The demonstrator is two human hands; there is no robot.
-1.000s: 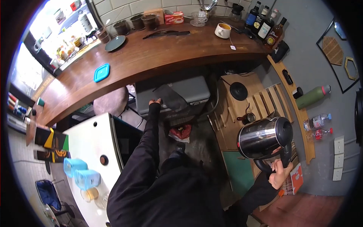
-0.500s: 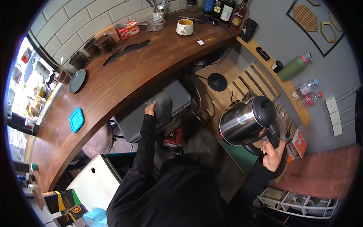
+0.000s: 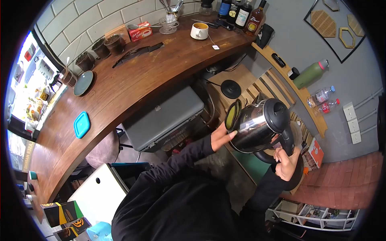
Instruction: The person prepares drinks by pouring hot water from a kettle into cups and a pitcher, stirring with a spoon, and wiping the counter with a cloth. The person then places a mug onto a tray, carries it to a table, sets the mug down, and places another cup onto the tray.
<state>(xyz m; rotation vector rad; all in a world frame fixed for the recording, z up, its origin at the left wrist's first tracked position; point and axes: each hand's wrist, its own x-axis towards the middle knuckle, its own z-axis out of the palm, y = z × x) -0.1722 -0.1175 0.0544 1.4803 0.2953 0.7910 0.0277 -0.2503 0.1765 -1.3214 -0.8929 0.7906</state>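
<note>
My right hand (image 3: 285, 162) is wrapped round the black handle of a steel electric kettle (image 3: 254, 134), whose black lid is closed. The kettle is tilted above the wooden slatted bench. Close against its left side, my left hand (image 3: 221, 137) grips a dark grey, soft-looking mitt-like piece (image 3: 233, 115) with a yellow-green inside. Its exact kind is not clear, and some of my fingers are hidden behind it. A round black kettle base (image 3: 231, 88) rests on the bench beyond the kettle.
A grey lidded box (image 3: 165, 116) stands under the curved wooden counter (image 3: 132, 86). The counter bears a white cup (image 3: 199, 31) with a tea bag tag, several bottles, plant pots and a blue lid (image 3: 82, 125). A green flask (image 3: 310, 74) stands along the right-hand ledge.
My left hand has lifted the grey mitt-like piece off the grey box and brought it right, to the kettle's side. My right hand still holds the kettle, nearly in place.
</note>
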